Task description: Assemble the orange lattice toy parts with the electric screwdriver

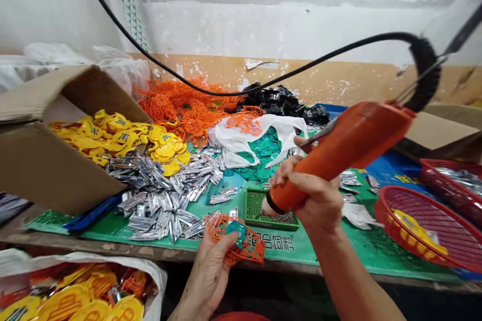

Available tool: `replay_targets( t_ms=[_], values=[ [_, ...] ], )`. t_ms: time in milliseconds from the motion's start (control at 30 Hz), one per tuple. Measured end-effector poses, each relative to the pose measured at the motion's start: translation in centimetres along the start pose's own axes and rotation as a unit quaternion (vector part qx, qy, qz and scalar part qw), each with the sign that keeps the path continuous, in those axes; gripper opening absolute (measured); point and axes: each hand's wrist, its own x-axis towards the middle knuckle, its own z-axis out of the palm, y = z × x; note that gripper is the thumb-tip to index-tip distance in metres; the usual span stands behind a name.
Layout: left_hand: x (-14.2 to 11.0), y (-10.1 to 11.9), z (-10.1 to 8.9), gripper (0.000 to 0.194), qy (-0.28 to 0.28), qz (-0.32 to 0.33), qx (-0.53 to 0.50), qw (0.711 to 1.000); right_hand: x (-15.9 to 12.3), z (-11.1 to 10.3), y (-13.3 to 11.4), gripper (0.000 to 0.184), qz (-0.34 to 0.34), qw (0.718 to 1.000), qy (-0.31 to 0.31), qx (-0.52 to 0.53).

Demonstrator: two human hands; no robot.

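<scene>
My right hand (314,195) is wrapped round an orange electric screwdriver (346,148), whose tip points down into a small green screw tray (256,205) holding many tiny screws. A black cable (263,85) runs from the tool's back end up and to the left. My left hand (214,266) grips an orange plastic lattice piece (248,246) with a teal part (237,228) set in it, at the table's near edge. The two hands are close together but apart.
A pile of silver metal pieces (165,195) lies left of the tray. A tipped cardboard box (48,160) spills yellow parts (124,138). Orange lattices (181,105), black parts (278,100) and a white bag (241,135) lie behind. Red baskets (425,225) stand at the right.
</scene>
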Motion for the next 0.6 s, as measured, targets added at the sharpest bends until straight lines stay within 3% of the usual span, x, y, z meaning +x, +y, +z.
replay_targets(
  t_ms=[133,267,600],
  values=[
    [-0.2,-0.2,-0.2,0.049,-0.014,-0.003,0.003,1.000,-1.9,0.7,-0.3,0.055,0.007,0.999,-0.008,0.031],
    [-0.5,-0.2,-0.3,0.048,-0.038,0.012,0.002,0.999,-2.9,1.0,0.1,0.057,0.011,0.999,-0.010,0.044],
    [-1.1,-0.1,-0.1,0.060,0.008,0.016,0.033,0.999,-3.2,1.2,0.6,0.053,0.027,0.998,-0.017,0.047]
  ],
)
